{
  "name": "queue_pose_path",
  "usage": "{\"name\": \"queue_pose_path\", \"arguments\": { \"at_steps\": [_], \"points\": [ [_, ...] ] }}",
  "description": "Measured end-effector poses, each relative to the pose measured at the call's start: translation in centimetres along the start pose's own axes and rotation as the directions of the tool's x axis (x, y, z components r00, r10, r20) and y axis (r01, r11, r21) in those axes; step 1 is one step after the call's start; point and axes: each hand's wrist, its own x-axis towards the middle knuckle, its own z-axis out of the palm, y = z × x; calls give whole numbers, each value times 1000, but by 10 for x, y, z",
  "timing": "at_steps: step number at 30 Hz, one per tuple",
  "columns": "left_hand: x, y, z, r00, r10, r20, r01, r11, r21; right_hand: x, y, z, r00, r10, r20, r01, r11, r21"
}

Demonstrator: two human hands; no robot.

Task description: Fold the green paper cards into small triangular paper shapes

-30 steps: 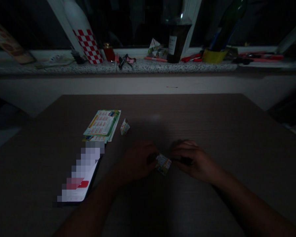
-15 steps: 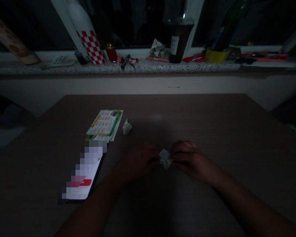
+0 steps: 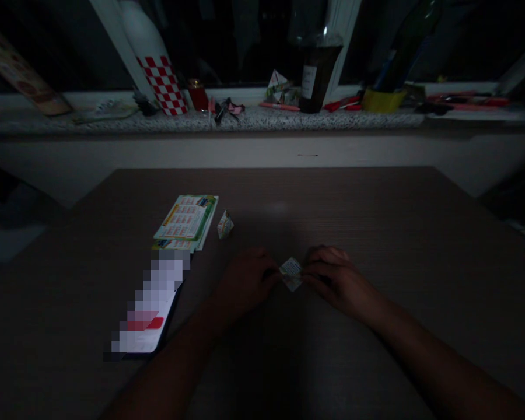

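Head cam: we've got our left hand [image 3: 247,281] and right hand [image 3: 336,281], fingers pinching opposite corners of the folded paper [image 3: 291,269], smack between, neither nearer.

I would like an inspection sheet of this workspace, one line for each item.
Surface: brown table, dimly lit.
Things in hand: small folded paper.
Clutter: card stack, second folded paper beside it, phone with lit screen.
Hands: left hand and right hand pinch the small folded paper from opposite sides.
Cables: nothing seen on the table.
Surroundings: speckled sill holding a checkered bottle and other items; dark window behind.
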Motion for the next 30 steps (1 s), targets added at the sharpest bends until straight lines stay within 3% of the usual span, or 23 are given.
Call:
{"name": "queue_pose_path", "arguments": {
  "at_steps": [12, 30],
  "points": [
    [0, 4, 14, 994, -47, -102, 57, 993, 99, 8, -8, 5, 980, 193, -45, -195, 980, -46],
    [7, -1, 17, 987, -98, -128, 102, 994, 26, 10, -8, 3, 967, 246, -60, -249, 967, -50]
  ]
}}
